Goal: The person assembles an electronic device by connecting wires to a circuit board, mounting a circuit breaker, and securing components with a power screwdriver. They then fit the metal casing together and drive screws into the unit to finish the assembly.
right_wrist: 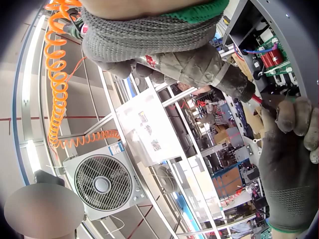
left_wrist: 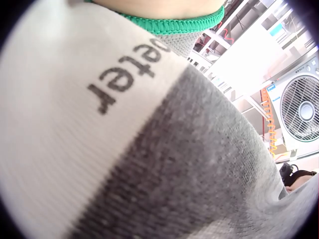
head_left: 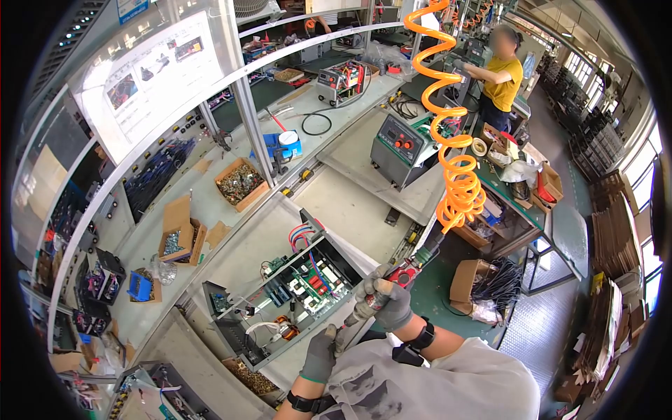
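From where I stand, little can be read — just the letters "eter", tilted, after a partly hidden one, on the shirt (left_wrist: 124,124) at upper left of the left wrist view — while print on the sheet (head_left: 150,80) at upper left of the head view is too small.

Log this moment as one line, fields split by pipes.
Right hand: grips taped tool | Left hand: at tool's tip, hold unclear | Metal case: open beside hands, circuit board inside
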